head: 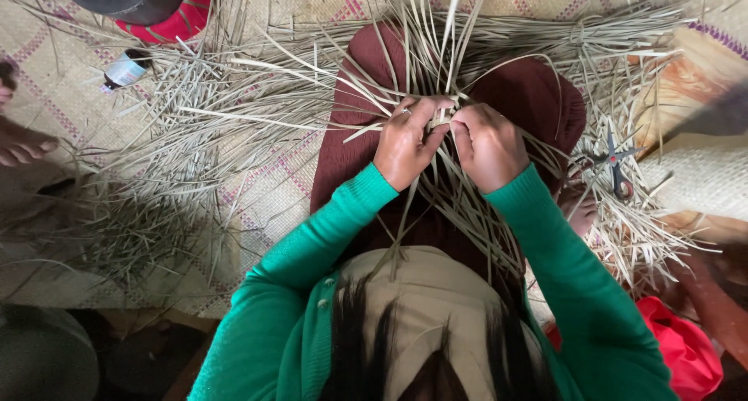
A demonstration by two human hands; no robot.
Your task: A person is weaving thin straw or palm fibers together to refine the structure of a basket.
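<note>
— Hands first: what are they doing?

— Left hand (405,144) and right hand (489,145) sit side by side over the lap, knuckles up, both clenched on the same knot of pale dry flat grass strips (444,116). The fingers (421,120) of the left pinch the strips where they cross; a ring shows on one of them.

— And where does that bundle sit?

— In the middle of the scene, on a dark maroon cloth (538,97) spread over the knees. Loose ends fan out far, and others trail near toward the green knitted sleeves (312,253).

— What lies around?

— More strips are strewn over the woven patterned floor mat (47,97), thickest to the left and right. Small scissors with dark handles (615,167) lie among the strips on the right, apart from the right hand. A small dark bottle with a white label (125,70) lies far left, near a red round thing (183,19). Red fabric (686,346) sits near right. Another person's bare foot (23,144) rests at the left edge.
</note>
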